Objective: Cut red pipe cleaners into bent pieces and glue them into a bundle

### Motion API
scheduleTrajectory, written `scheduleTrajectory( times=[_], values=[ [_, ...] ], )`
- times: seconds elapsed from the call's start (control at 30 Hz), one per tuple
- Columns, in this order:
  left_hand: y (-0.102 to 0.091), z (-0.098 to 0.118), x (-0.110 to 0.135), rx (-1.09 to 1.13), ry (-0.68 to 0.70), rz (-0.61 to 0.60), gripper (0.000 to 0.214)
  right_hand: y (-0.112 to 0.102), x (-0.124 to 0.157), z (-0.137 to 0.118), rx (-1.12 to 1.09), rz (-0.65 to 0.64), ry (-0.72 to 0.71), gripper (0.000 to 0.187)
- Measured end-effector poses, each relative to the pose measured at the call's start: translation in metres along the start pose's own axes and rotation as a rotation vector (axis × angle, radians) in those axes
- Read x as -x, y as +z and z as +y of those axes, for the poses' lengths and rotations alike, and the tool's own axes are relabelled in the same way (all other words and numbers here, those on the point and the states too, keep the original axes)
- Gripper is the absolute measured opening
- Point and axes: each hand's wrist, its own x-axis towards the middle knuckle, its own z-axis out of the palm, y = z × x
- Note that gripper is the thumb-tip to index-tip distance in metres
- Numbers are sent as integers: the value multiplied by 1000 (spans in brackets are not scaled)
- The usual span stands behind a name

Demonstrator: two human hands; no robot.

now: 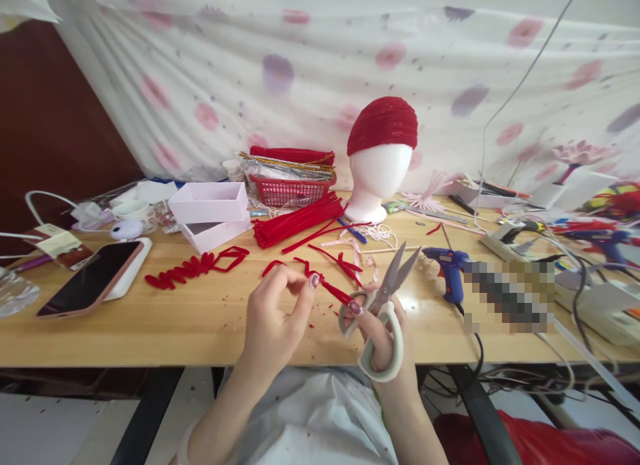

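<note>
My right hand has the grey-white handled scissors looped on its thumb, their blades slightly apart and pointing up and away. The same hand's thumb presses a red pipe cleaner against its fingers. Thumb and index finger of my left hand are pinched at the far end of that pipe cleaner; the fingertips partly hide the contact. Behind the hands lie bent red pipe cleaner pieces. A coiled red pipe cleaner shape rests on the table to the left.
A white foam head wears a red wrapped cap. Nearby are a bundle of red pipe cleaners, a red basket and white boxes. A blue glue gun stands right, a phone left. Cables run along the right.
</note>
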Motion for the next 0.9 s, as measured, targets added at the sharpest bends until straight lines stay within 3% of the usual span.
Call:
scheduleTrajectory(
  times=[0.07, 0.13, 0.23, 0.33, 0.47, 0.63, 0.9],
  values=[
    [5, -3, 6, 138, -219, -80, 32, 2, 2, -2, -16, 31, -13, 24],
    [13, -5, 10, 340, -396, -195, 28, 4, 4, -1, -12, 28, -21, 25],
    [26, -6, 10, 594, -510, -219, 29, 6, 4, 0, 12, 16, -21, 27],
    [28, -5, 2, 680, -475, -210, 34, 4, 2, 0, 62, -27, -21, 28],
    [19, -3, -14, 698, -361, -177, 28, -3, 2, 0, 161, -207, 71, 36],
    [16, 3, -23, 784, -311, -106, 27, -5, 9, 6, 177, -326, 115, 39],
    [19, 11, -20, 846, -333, -117, 30, -8, 9, 13, 167, -350, 77, 34]
  ],
)
